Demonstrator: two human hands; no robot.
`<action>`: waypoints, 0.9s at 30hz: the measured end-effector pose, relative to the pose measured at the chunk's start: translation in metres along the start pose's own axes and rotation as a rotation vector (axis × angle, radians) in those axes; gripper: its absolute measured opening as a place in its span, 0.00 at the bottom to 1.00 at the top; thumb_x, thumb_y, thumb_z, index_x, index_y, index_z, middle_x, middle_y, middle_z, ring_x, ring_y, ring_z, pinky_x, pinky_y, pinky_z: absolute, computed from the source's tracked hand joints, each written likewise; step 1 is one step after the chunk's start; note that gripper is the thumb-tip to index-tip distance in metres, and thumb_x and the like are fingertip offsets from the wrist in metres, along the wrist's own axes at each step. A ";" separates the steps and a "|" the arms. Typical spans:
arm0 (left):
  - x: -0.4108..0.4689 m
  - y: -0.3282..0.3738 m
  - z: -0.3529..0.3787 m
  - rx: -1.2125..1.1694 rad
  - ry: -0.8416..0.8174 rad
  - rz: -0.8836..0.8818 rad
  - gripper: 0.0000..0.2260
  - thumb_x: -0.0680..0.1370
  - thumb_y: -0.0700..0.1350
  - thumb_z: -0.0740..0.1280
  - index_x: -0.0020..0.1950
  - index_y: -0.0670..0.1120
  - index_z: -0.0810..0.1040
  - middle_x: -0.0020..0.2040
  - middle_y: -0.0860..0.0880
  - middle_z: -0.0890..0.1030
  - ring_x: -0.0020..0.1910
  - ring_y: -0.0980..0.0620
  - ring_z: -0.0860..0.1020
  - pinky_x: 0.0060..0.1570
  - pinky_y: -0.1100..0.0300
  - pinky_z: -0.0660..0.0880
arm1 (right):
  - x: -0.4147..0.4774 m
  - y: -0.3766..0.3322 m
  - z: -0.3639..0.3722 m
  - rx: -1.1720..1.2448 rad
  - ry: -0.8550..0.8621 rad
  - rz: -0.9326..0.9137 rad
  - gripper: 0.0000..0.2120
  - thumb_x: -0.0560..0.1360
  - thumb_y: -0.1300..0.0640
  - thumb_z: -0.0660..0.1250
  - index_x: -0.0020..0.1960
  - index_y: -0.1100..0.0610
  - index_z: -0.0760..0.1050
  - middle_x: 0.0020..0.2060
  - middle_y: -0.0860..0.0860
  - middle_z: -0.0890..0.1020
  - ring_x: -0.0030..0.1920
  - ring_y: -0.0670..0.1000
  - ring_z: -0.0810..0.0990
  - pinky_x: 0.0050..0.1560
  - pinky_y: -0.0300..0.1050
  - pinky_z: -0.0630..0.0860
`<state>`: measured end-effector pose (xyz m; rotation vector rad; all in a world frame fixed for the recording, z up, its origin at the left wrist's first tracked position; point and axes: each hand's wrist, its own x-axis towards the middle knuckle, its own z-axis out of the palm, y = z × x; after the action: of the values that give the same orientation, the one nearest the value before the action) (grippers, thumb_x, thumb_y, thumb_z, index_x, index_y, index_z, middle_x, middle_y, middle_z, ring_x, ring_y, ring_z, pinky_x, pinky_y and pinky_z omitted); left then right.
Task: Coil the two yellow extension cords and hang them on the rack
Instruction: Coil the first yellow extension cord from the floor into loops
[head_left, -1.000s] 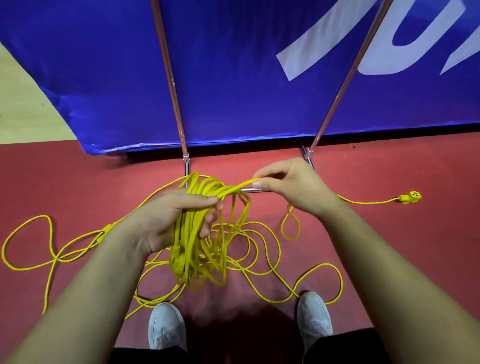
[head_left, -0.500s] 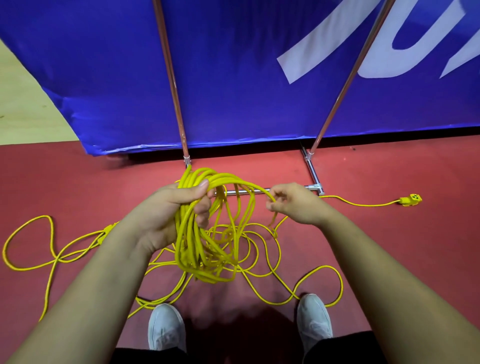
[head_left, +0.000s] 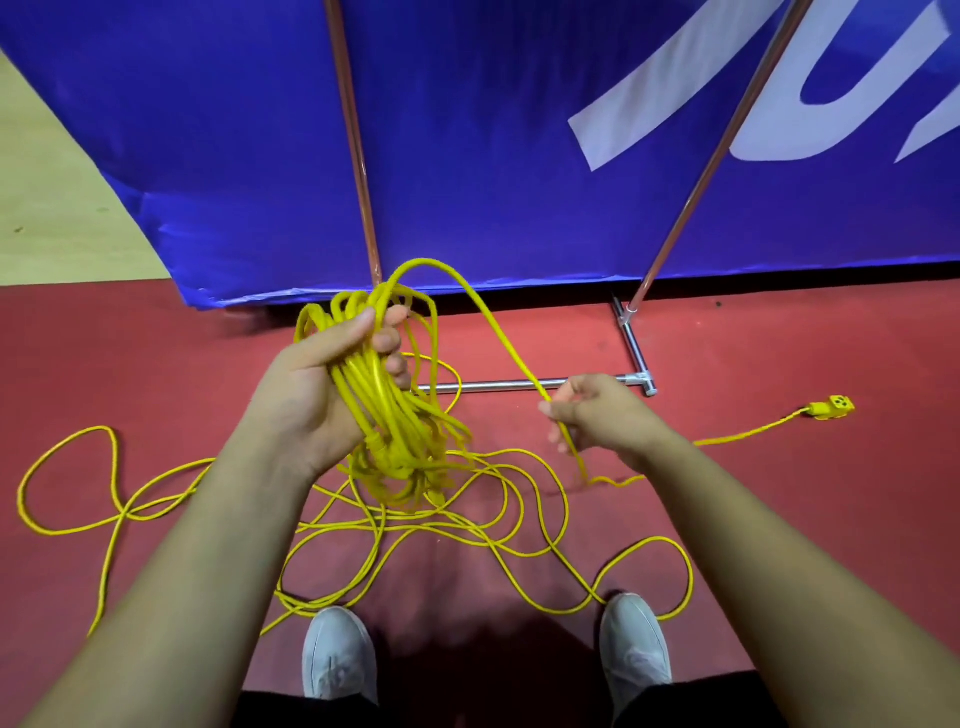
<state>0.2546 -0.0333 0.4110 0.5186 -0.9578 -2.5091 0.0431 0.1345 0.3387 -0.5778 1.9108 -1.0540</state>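
My left hand (head_left: 317, 384) grips a thick bundle of yellow cord loops (head_left: 400, 431) that hangs down over the red floor. One strand arches up from the bundle and slopes down to my right hand (head_left: 597, 415), whose fingers curl round it. From there the cord runs right along the floor to a yellow socket end (head_left: 831, 407). Loose yellow cord (head_left: 467, 525) lies tangled on the floor between my shoes, and a long loop (head_left: 67, 483) trails out to the left. The metal rack (head_left: 636, 379) stands just beyond my hands, its two uprights rising.
A blue banner (head_left: 493, 156) hangs behind the rack uprights (head_left: 353, 135) and covers most of the background. My two grey shoes (head_left: 340, 660) stand on the red floor (head_left: 831, 519) at the bottom edge. Pale wooden flooring (head_left: 47, 208) shows at the far left.
My left hand has lifted the bundle higher and tipped it. My right hand slid down and to the right along the strand, pulling a new loop up above the bundle.
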 end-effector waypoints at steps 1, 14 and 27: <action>0.000 0.000 -0.001 0.015 0.005 -0.015 0.20 0.66 0.45 0.70 0.56 0.39 0.75 0.33 0.51 0.72 0.30 0.54 0.72 0.33 0.62 0.72 | -0.006 -0.010 0.003 -0.078 0.014 -0.039 0.10 0.77 0.62 0.67 0.38 0.59 0.71 0.26 0.56 0.78 0.21 0.50 0.72 0.25 0.39 0.67; -0.017 -0.028 0.021 0.480 -0.109 -0.262 0.06 0.71 0.38 0.69 0.46 0.38 0.78 0.47 0.33 0.81 0.48 0.31 0.80 0.46 0.45 0.79 | -0.075 -0.094 0.004 -0.214 -0.443 -0.341 0.06 0.75 0.63 0.70 0.42 0.66 0.79 0.23 0.50 0.72 0.26 0.47 0.64 0.27 0.41 0.59; -0.013 -0.016 0.021 0.383 -0.035 -0.252 0.04 0.66 0.36 0.70 0.39 0.37 0.81 0.33 0.39 0.81 0.28 0.45 0.80 0.29 0.57 0.78 | -0.035 -0.036 -0.039 -0.091 -0.058 -0.251 0.05 0.73 0.65 0.71 0.39 0.60 0.80 0.29 0.54 0.78 0.27 0.48 0.72 0.31 0.36 0.70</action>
<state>0.2523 -0.0048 0.4171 0.7534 -1.4820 -2.5635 0.0281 0.1577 0.3954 -0.9091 1.8761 -1.0969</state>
